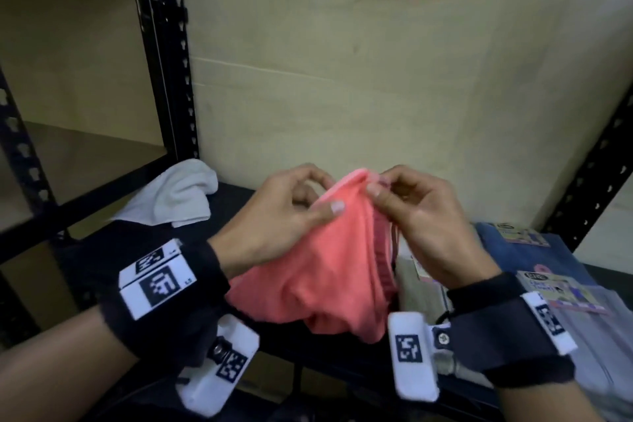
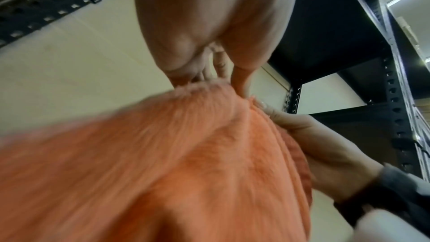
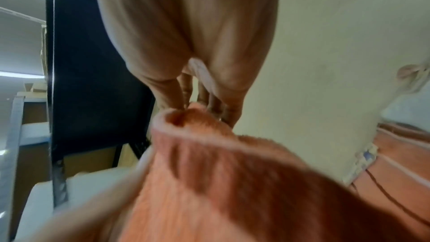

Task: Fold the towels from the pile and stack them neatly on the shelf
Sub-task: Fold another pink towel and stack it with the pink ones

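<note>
A coral-pink towel (image 1: 322, 271) hangs bunched in the air above the dark shelf board (image 1: 236, 195). My left hand (image 1: 291, 212) pinches its top edge between thumb and curled fingers. Right beside it, my right hand (image 1: 411, 205) pinches the same hem. In the left wrist view the towel (image 2: 163, 163) fills the lower frame and my left hand (image 2: 221, 78) grips its top, with my right hand (image 2: 325, 146) at the right. In the right wrist view my right hand (image 3: 197, 106) holds a rolled fold of the towel (image 3: 232, 181).
A crumpled white towel (image 1: 178, 195) lies on the shelf board at the left. Packaged towels with labels (image 1: 561, 288) sit stacked at the right. Black perforated uprights (image 1: 168, 55) stand left and right (image 1: 592, 175), and a pale back panel (image 1: 376, 79) closes the rear.
</note>
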